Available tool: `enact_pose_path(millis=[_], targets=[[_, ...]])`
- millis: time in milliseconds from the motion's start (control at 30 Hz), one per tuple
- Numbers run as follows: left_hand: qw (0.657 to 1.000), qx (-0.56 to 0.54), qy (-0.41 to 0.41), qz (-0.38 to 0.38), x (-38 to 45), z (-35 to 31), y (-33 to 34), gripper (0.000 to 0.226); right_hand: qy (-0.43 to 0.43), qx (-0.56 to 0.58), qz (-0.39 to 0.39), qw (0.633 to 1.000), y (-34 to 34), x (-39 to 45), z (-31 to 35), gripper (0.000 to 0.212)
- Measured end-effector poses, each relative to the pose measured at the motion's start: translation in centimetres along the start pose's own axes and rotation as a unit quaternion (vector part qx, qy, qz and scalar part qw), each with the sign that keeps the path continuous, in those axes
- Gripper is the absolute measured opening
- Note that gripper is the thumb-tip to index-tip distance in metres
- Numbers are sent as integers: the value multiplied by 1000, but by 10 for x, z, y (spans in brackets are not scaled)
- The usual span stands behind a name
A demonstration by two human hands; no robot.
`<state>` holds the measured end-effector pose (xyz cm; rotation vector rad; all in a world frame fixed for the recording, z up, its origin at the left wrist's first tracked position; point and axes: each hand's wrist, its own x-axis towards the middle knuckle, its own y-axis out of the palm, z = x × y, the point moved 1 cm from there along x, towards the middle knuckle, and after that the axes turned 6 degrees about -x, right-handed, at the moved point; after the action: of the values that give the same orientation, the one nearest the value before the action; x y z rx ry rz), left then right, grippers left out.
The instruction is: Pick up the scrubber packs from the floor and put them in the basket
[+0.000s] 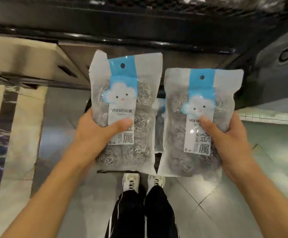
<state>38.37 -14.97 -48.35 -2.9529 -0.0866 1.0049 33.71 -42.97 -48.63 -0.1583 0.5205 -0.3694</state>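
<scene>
Two scrubber packs, upright and side by side above the tiled floor (199, 200): left pack (126, 93) is gripped by the left hand (95, 134), right pack (199, 134) by the right hand (229, 143), thumbs pressed on the labels.

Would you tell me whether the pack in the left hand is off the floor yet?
Off the floor: the left hand grips the left scrubber pack in the air, above the shoes.

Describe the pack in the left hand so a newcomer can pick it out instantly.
Start at the person's white shoes on the floor and follow the left hand up. Its grip holds the left scrubber pack, with the thumb across the white label. Unlike the right scrubber pack, it sits higher, and its top left corner is creased.
</scene>
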Motion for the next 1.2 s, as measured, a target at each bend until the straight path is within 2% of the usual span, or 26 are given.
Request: enact_pose_path(millis=[233, 367, 433, 533, 667, 733, 800, 900, 933, 967, 1033, 1100, 1200], targets=[[999, -2, -39, -5, 62, 94, 10, 61, 34, 4, 9, 999, 29, 48, -104, 41], [998, -6, -58, 12, 78, 117, 18, 60, 60, 19, 9, 998, 34, 71, -139, 63], [998, -6, -59, 5, 85, 122, 21, 57, 75, 17, 12, 997, 36, 85, -150, 66], [998, -2, -60, -12, 93, 126, 24, 75, 81, -36, 34, 995, 43, 102, -168, 53], [997, 15, -68, -21, 101, 129, 21, 93, 76, -155, 34, 984, 55, 122, -188, 54], [997, 18, -66, -22, 105, 131, 20, 100, 44, -260, -4, 965, 55, 126, -188, 57], [997, 22, -72, -20, 107, 133, 22, 96, -25, -370, -63, 927, 54, 127, -184, 61], [996, 24, -82, -10, 108, 138, 27, 57, -122, -494, -96, 855, 52, 127, -179, 54], [996, 28, -84, -13, 109, 141, 27, 52, -155, -519, -101, 835, 51, 127, -177, 52], [995, 30, -90, -12, 110, 145, 27, 57, -181, -528, -105, 823, 49, 128, -177, 52], [993, 41, -111, -7, 112, 151, 26, 85, -214, -522, -108, 819, 46, 130, -172, 51], [990, 68, -120, 2, 116, 159, 26, 109, -235, -502, -100, 826, 43, 130, -165, 53], [986, 109, -122, 10, 123, 168, 32, 132, -263, -479, -91, 833, 40, 127, -153, 59]])
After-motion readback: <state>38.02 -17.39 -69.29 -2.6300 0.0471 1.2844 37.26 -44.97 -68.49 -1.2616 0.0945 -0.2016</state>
